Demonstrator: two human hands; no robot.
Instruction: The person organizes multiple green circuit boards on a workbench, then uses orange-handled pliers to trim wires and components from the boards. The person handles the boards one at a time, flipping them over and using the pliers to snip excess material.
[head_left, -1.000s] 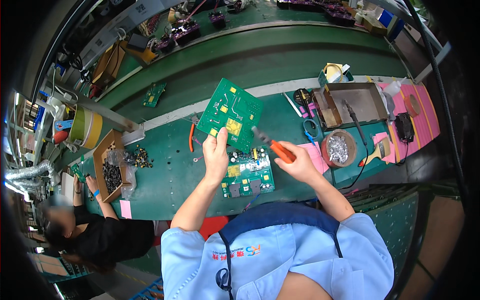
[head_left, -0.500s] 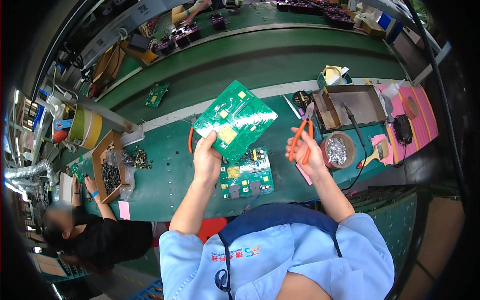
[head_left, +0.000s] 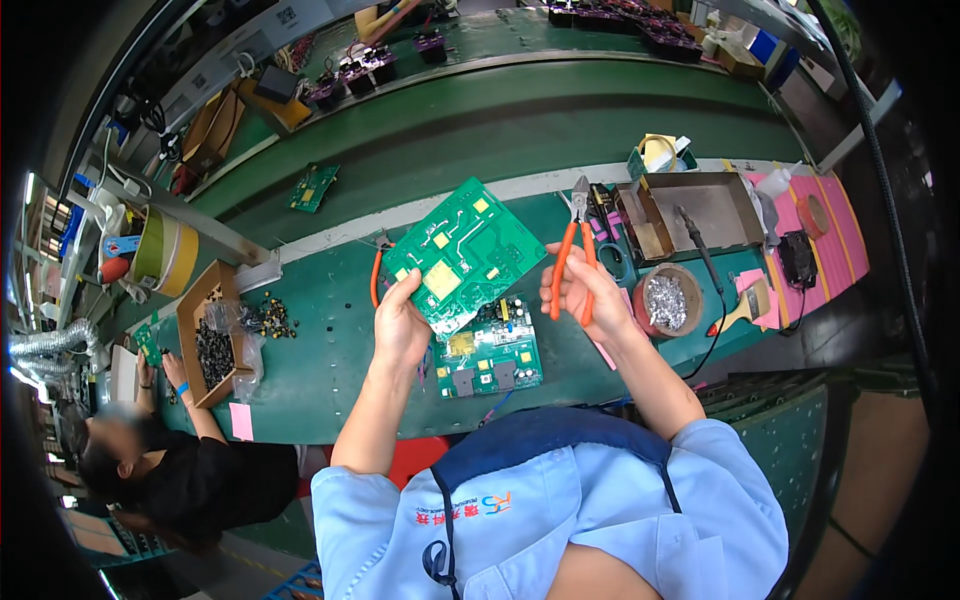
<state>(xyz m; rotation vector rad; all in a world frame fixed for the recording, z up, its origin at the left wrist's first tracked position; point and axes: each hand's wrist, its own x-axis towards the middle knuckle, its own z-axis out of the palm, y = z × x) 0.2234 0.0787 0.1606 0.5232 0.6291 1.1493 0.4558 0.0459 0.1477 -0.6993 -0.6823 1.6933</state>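
My left hand (head_left: 400,322) grips a green circuit board (head_left: 465,252) by its lower left edge and holds it up, tilted, solder side toward me. My right hand (head_left: 580,292) holds orange-handled cutters (head_left: 575,240) upright, jaws pointing up, just right of the board and apart from it. Below both hands a second green circuit board (head_left: 488,350) with components lies flat on the green bench (head_left: 330,340).
A metal tray (head_left: 700,208), a soldering iron (head_left: 700,260) and a round bowl of metal clippings (head_left: 668,298) sit at the right. A cardboard box of dark parts (head_left: 205,345) stands at the left, where another person (head_left: 180,470) works. A small green board (head_left: 312,186) lies on the belt behind.
My left hand has lifted the board higher and tilted it. My right hand has pulled the cutters away from the board and turned them upright.
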